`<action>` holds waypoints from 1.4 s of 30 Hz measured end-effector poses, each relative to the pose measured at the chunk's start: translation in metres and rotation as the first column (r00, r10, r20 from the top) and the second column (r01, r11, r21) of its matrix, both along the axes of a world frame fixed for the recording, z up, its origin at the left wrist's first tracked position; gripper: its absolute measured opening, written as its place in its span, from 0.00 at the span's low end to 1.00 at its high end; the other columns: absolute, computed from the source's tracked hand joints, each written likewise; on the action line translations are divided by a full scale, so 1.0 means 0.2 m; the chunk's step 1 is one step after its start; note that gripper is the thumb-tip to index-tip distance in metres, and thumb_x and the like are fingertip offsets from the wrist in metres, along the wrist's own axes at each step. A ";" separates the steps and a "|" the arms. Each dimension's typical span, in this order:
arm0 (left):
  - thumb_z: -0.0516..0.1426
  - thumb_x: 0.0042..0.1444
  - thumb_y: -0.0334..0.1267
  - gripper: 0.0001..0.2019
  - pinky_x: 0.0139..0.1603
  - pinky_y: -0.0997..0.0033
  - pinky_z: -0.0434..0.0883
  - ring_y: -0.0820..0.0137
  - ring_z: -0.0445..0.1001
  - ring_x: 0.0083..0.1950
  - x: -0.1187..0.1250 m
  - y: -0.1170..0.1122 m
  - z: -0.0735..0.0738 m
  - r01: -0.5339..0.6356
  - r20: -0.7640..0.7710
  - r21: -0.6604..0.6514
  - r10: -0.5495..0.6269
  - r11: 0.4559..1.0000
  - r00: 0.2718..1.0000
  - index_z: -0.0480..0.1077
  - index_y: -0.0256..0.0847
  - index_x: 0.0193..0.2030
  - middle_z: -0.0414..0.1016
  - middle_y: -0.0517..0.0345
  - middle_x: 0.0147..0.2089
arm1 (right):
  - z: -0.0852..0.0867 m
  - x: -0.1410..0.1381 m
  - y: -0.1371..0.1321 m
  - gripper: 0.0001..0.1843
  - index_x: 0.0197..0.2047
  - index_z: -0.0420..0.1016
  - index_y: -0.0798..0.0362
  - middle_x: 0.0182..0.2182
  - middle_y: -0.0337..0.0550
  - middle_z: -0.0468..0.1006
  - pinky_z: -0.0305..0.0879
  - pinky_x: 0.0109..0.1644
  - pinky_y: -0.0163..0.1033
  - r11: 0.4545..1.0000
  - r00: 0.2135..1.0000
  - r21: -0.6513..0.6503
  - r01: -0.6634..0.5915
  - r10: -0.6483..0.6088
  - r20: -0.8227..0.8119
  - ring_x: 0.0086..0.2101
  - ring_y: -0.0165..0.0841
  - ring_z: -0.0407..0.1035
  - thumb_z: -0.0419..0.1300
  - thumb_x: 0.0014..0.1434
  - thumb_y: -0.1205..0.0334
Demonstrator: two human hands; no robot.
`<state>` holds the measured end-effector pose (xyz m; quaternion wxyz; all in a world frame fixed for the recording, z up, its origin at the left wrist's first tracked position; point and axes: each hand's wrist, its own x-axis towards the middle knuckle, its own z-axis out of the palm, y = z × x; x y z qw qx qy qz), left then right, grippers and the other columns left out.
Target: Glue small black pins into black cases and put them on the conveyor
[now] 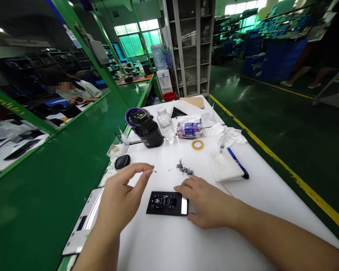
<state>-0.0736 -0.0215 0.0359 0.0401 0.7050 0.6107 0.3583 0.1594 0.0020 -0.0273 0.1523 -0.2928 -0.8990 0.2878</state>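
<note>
My left hand (124,192) is raised above the white table, thumb and forefinger pinched together. A tiny black piece (155,171) sticks out at their tips; its exact shape is too small to make out. My right hand (203,201) grips the right end of a black rectangular base (151,209) with a woven pattern and a white strip. On that base sits a small dark model car (164,201). Just beyond the right hand's fingers lies a loose pile of small black pieces (183,168), with a stray one to its left.
Toward the back stand a black flask (147,130), a clear bottle (166,122) and a tissue pack (190,128). Yellow tape (197,144) lies nearer. A blue pen-like tool (237,162) rests on a white pad at right. A tablet (84,222) borders the left edge.
</note>
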 end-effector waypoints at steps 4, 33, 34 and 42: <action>0.57 0.61 0.37 0.05 0.40 0.67 0.78 0.64 0.78 0.47 -0.03 -0.18 -0.16 0.097 -0.092 -0.010 -0.097 0.995 0.991 0.75 0.45 0.39 0.80 0.56 0.45 | -0.07 -0.12 -0.06 0.31 0.59 0.67 0.55 0.47 0.51 0.71 0.62 0.52 0.50 0.998 0.999 0.064 0.008 -0.004 -0.052 0.46 0.44 0.62 0.60 0.50 0.64; 0.55 0.60 0.31 0.06 0.53 0.57 0.74 0.63 0.72 0.54 -0.03 -0.23 -0.41 0.016 -0.094 0.013 -0.015 1.000 0.995 0.73 0.43 0.35 0.77 0.53 0.48 | -0.07 -0.16 -0.12 0.31 0.64 0.63 0.54 0.49 0.52 0.69 0.58 0.45 0.48 0.966 0.999 0.256 -0.041 0.033 0.034 0.44 0.44 0.58 0.54 0.57 0.64; 0.55 0.59 0.31 0.06 0.53 0.58 0.74 0.63 0.71 0.54 -0.03 -0.23 -0.41 0.015 -0.082 -0.001 -0.015 1.000 0.997 0.73 0.44 0.34 0.77 0.54 0.49 | -0.07 -0.16 -0.12 0.31 0.65 0.62 0.54 0.49 0.52 0.69 0.58 0.45 0.48 0.964 0.999 0.262 -0.040 0.031 0.040 0.44 0.44 0.58 0.54 0.57 0.64; 0.56 0.58 0.35 0.04 0.57 0.55 0.70 0.62 0.69 0.57 -0.03 -0.22 -0.42 -0.046 0.060 -0.150 0.056 0.988 0.997 0.71 0.45 0.33 0.74 0.56 0.53 | -0.07 -0.18 -0.14 0.32 0.66 0.60 0.57 0.49 0.54 0.70 0.57 0.42 0.48 0.933 0.992 0.354 -0.067 0.025 0.120 0.43 0.45 0.58 0.54 0.58 0.63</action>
